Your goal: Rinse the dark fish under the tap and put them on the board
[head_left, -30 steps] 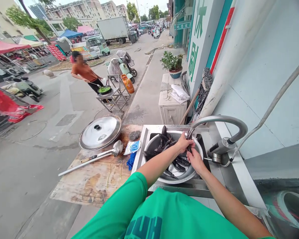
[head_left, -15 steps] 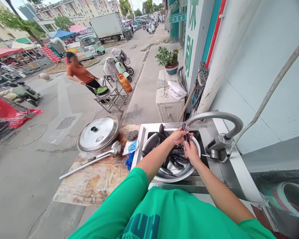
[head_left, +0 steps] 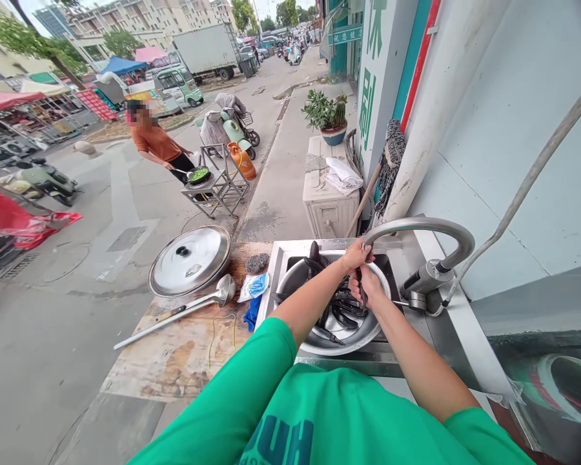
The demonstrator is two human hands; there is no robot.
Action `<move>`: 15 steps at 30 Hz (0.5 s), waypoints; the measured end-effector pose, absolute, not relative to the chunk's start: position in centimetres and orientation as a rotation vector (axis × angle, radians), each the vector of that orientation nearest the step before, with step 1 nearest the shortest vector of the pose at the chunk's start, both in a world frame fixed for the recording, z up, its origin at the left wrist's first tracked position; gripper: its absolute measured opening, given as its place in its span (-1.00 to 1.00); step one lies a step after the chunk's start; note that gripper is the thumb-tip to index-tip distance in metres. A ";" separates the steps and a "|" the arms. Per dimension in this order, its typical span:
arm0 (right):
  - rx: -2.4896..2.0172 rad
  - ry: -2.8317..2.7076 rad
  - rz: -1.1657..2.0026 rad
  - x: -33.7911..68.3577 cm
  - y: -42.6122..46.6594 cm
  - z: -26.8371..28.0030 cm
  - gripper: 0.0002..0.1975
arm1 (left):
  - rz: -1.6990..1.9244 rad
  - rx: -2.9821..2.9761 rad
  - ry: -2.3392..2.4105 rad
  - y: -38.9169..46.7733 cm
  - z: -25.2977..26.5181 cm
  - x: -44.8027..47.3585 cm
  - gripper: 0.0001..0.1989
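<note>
Under the faucet spout [head_left: 416,227], both hands grip one dark, slick fish (an eel, perhaps): the left hand [head_left: 356,255] pinches its top end, the right hand [head_left: 366,289] closes round its body above the steel basin [head_left: 297,274]. Being wet, it could slip free and drop among the others.

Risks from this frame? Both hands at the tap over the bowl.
1. The dark slender piece pinched between left hand and right hand looks wet under the faucet; the grip may slip and it would drop.
2. The metal bowl sits tilted in the sink, piled with more dark pieces; it may shift.
3. The ladle handle overhangs the wooden board edge; a bump could knock it off.
</note>
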State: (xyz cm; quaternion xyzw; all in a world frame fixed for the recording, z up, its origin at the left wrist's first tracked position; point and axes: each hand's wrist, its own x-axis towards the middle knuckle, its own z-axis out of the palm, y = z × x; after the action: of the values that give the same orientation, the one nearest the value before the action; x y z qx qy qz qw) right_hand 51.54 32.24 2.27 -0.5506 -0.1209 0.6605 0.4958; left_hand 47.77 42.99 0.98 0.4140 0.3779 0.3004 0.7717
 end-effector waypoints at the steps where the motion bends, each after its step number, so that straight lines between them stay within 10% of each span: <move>1: -1.249 -0.330 1.725 52.0 32.1 2.3 -0.52 | 0.637 0.902 0.813 42.9 1.2 47.5 -0.47; 12: -1.333 -0.501 1.534 49.6 31.7 1.4 -0.80 | 0.603 0.749 1.049 43.1 1.3 45.2 -0.64; 15: -1.358 -0.474 1.579 50.3 31.7 1.7 -0.71 | 0.524 0.827 0.873 42.5 1.2 44.7 -0.41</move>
State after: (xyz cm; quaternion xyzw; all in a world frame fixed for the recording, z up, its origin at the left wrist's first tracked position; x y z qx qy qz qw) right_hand 50.26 31.75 1.68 -0.5570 -0.1945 0.6478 0.4820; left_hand 44.66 42.47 1.18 0.3844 0.4058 0.2436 0.7926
